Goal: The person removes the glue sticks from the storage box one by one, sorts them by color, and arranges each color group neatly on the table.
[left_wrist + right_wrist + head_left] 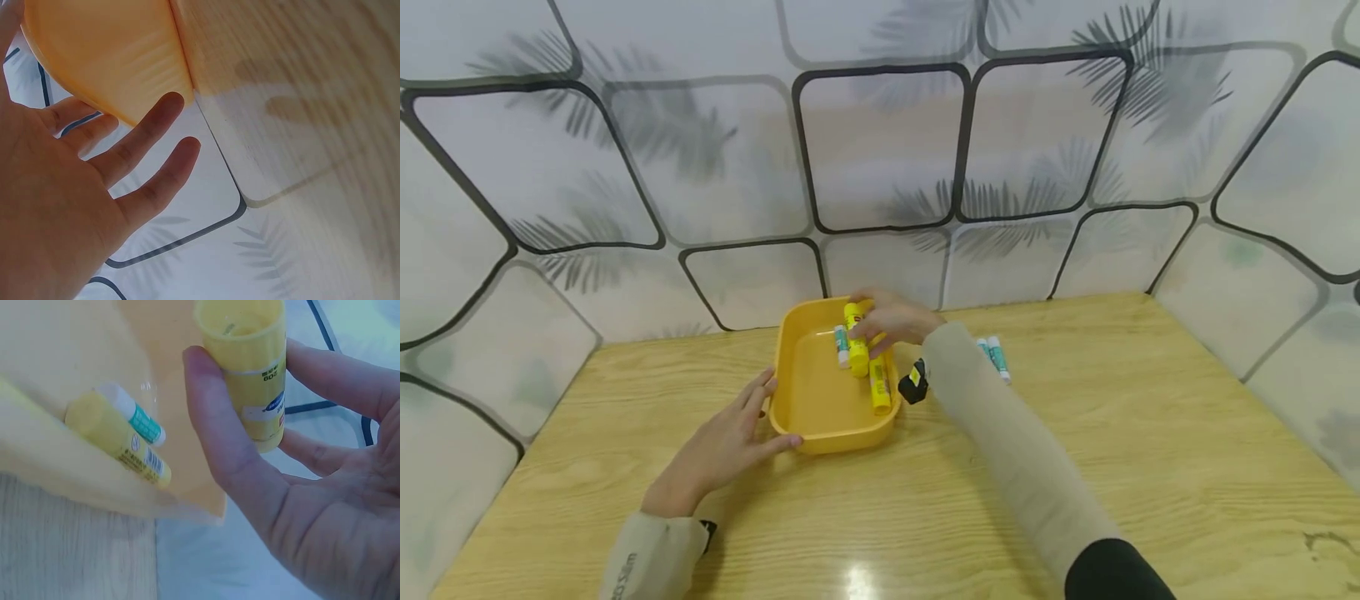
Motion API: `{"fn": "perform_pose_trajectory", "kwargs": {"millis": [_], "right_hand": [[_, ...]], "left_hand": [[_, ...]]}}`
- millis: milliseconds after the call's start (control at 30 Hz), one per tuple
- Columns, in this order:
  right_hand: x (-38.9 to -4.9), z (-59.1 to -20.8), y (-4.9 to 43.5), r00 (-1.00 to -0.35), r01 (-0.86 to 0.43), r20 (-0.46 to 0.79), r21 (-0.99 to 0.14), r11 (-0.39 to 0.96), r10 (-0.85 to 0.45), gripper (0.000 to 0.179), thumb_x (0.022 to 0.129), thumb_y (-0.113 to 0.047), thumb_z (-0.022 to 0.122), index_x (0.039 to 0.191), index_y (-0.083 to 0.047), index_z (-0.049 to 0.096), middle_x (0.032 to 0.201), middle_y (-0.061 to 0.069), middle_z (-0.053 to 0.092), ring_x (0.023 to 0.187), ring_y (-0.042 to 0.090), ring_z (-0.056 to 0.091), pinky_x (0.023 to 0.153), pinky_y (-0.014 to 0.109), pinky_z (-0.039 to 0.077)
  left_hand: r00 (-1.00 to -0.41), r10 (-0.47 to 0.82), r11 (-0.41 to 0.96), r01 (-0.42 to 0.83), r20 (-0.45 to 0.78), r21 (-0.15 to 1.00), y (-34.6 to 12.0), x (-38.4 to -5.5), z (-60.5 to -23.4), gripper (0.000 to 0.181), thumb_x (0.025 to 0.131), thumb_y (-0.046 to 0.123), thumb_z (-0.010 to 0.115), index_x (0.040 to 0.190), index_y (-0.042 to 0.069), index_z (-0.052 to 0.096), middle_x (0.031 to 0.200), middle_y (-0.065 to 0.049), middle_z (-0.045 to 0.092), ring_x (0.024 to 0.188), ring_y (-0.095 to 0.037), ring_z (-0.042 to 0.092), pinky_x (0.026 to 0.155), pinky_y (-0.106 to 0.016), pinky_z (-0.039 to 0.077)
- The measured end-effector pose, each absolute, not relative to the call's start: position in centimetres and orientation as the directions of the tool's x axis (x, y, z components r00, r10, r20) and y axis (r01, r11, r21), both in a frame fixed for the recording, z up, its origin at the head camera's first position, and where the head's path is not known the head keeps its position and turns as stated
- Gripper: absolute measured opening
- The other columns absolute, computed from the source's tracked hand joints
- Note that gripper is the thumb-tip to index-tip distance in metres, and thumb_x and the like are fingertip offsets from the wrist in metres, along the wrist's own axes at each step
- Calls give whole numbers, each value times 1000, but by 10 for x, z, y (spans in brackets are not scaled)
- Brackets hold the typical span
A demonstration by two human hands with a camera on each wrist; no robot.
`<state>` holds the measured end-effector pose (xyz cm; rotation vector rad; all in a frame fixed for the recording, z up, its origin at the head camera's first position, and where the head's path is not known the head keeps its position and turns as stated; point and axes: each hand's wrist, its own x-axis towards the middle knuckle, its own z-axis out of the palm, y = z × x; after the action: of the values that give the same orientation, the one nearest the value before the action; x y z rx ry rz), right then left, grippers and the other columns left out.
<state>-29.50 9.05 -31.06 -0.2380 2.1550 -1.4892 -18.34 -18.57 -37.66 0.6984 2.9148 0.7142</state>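
The right hand [897, 320] pinches a yellow tube [856, 343] between thumb and fingers, over the far part of the orange tray [820, 400]; whether the tube touches the tray's floor is hard to tell. Inside, a second yellow tube [880, 388] lies along the right wall, and a small white-and-teal stick [842, 347] sits farther left. The left hand [726, 446], fingers spread and loosely bent, touches the tray's left side. Two similar sticks [998, 358] lie on the desk [1150, 425] to the right, partly behind the sleeve [1000, 425].
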Motion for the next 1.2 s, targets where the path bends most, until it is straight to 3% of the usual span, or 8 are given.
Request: {"fn": "perform_pose_trajectory", "kwargs": {"millis": [667,1200], "right_hand": [[-283,-317,122,-872,102,-259,-926,365,-414,69,97,1,61,158,-5,29,137,26,39,107,32,57,79,43,61],[-277,-319,145,-872,85,-251,-923,376,-420,70,97,-3,60,159,-8,28,135,24,45,110,34,58,82,46,60]], "left_hand": [[-892,448,777,419,55,469,-184,-182,-380,96,94,59,64,158,-2,27,166,-18,19,117,-37,63,99,-63,46],[-889,454,780,432,65,452,-186,-183,-379,96,94,59,64,157,-4,28,166,-20,19,116,-38,64,100,-63,46]]}}
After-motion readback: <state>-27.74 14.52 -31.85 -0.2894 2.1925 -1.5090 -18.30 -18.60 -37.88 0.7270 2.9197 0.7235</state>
